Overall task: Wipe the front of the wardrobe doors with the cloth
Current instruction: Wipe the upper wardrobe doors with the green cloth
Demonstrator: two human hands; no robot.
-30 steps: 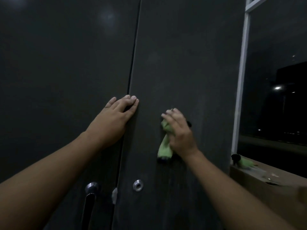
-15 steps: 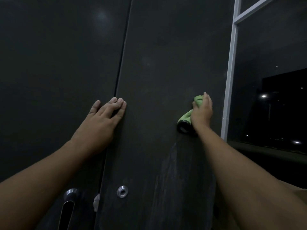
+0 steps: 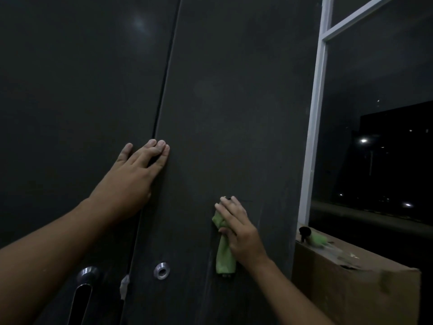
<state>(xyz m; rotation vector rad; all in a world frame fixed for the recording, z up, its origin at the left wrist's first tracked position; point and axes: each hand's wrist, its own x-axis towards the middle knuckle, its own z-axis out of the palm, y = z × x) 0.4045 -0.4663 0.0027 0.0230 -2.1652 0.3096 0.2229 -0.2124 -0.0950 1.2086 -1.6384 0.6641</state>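
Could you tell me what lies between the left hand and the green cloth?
Only bare right-hand door separates the left hand and cloth, in the head view.

2 wardrobe doors meet at a seam. The left hand (image 3: pixel 131 181) lies flat on the left door (image 3: pixel 70 113), fingertips across the seam. Lower right, the right hand (image 3: pixel 241 233) holds the cloth (image 3: pixel 223 259) against the right door (image 3: pixel 234 102). A cardboard box (image 3: pixel 339 289) stands right of the doors, below the window frame (image 3: pixel 314 137).
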